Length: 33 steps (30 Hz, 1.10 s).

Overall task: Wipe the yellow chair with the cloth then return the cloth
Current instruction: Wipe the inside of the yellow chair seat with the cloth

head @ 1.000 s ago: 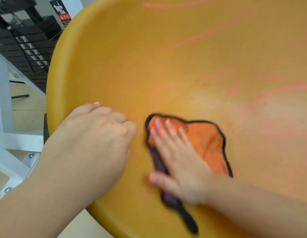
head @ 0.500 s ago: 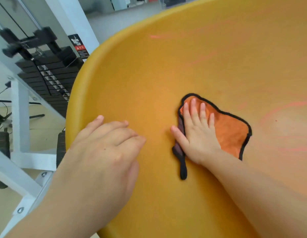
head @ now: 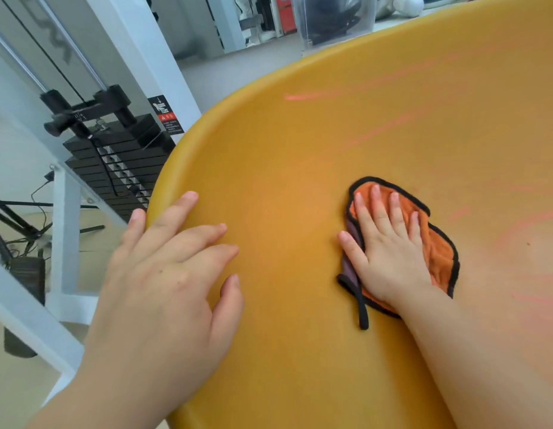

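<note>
The yellow chair (head: 315, 156) fills most of the view, its curved shell marked with faint pink streaks. An orange cloth (head: 436, 246) with a black hem lies flat on the shell right of centre. My right hand (head: 389, 249) presses down on the cloth with fingers spread flat. My left hand (head: 170, 274) rests on the chair's left rim, palm down, with the thumb over the outer edge and nothing held in it.
Left of the chair stands a white gym machine frame (head: 64, 230) with a black weight stack (head: 120, 168) and cables. A dark object (head: 27, 280) sits on the floor at the far left. A clear box (head: 334, 17) stands behind the chair's top edge.
My right hand has slid the cloth up and to the right across the shell. My left hand has opened out flatter on the rim. The view has pulled back.
</note>
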Each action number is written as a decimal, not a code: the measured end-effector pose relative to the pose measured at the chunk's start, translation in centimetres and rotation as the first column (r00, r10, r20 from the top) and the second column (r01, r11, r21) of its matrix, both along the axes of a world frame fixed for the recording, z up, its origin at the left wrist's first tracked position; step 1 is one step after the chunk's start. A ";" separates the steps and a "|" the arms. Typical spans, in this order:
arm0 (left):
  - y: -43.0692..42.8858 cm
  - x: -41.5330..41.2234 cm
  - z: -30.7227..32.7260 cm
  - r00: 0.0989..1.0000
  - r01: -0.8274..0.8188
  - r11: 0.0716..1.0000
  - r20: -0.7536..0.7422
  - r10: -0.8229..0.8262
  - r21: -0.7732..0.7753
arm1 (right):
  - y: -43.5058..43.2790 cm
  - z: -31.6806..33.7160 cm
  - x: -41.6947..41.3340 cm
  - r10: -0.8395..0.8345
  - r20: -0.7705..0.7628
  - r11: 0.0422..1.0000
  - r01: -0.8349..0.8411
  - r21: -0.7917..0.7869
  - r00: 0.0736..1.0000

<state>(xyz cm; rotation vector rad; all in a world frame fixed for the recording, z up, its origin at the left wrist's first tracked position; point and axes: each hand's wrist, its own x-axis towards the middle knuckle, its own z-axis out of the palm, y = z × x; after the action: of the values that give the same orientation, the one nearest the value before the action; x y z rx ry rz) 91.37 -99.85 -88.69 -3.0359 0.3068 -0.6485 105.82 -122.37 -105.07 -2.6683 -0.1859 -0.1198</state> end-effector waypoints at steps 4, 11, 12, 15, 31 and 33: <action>-0.1 0.0 0.1 1.000 -0.006 1.000 0.022 0.006 -0.001 | 5.2 1.8 -5.9 0.236 -0.031 0.966 -0.231 0.112 0.971; -0.4 0.1 0.1 1.000 -0.013 0.999 0.024 0.012 0.053 | 4.7 1.7 -9.9 0.681 0.116 0.726 -0.687 0.023 0.723; -0.4 0.0 0.1 1.000 -0.019 0.998 0.019 0.018 0.052 | 3.5 0.7 -8.0 0.647 0.150 0.759 -0.649 -0.045 0.747; -0.4 -0.2 0.3 1.000 -0.030 0.999 0.005 0.030 0.031 | -1.9 -1.0 -1.8 0.261 0.119 0.962 -0.248 -0.117 0.958; -0.4 -0.6 -0.1 0.999 0.004 1.000 0.045 -0.002 -0.028 | 2.0 0.4 -8.7 0.607 0.102 0.794 -0.604 -0.064 0.788; -0.3 -0.7 0.0 0.999 0.013 0.999 0.029 -0.012 -0.046 | -1.9 -1.0 -4.2 0.319 0.067 0.941 -0.307 -0.141 0.945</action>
<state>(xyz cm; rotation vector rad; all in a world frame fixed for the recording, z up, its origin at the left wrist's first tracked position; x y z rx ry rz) 90.63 -100.11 -88.66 -3.0679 0.3150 -0.7100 101.60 -124.22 -106.02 -2.7219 -0.6652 -0.1280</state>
